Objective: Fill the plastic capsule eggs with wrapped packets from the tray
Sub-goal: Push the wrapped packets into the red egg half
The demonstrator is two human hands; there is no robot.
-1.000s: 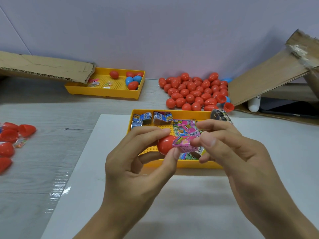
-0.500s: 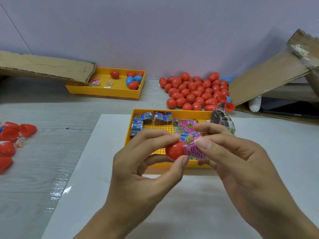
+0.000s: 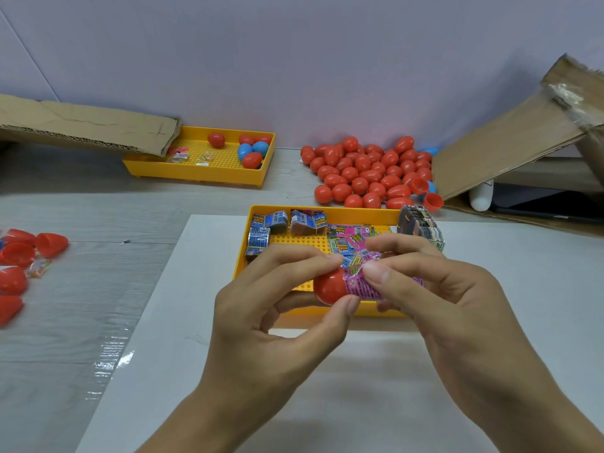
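- A person's left hand (image 3: 271, 308) grips a red capsule half (image 3: 328, 286) between curled fingertips and thumb, above the near edge of a yellow tray (image 3: 240, 256).
- The right hand (image 3: 434, 295) pinches a pink wrapped packet (image 3: 361, 284), its left end set into the open mouth of the red half; the packet's far end is hidden behind the right fingers.
- The packet is glossy, printed in pink with small black text and a green-and-white patch on top.
- The tray sits on a white board (image 3: 196, 322); inside it lie blue folded packets (image 3: 269, 223) at the far left, more pink and green ones (image 3: 346, 240) in the middle, and a dark bundle of packets (image 3: 420, 225) resting on the far right rim.
- Both hands screen the tray's near right part.
- Beyond the tray, a heap of closed red eggs (image 3: 366, 173) lies on the grey table (image 3: 81, 305), with loose open red halves (image 3: 433, 201) at its right edge.
- A second yellow tray (image 3: 196, 170) at far left holds red and blue eggs and small clear packets, partly under a cardboard flap (image 3: 88, 127).
- Open red halves (image 3: 19, 256) lie at the left edge; a cardboard sheet (image 3: 510, 142) leans at the right.
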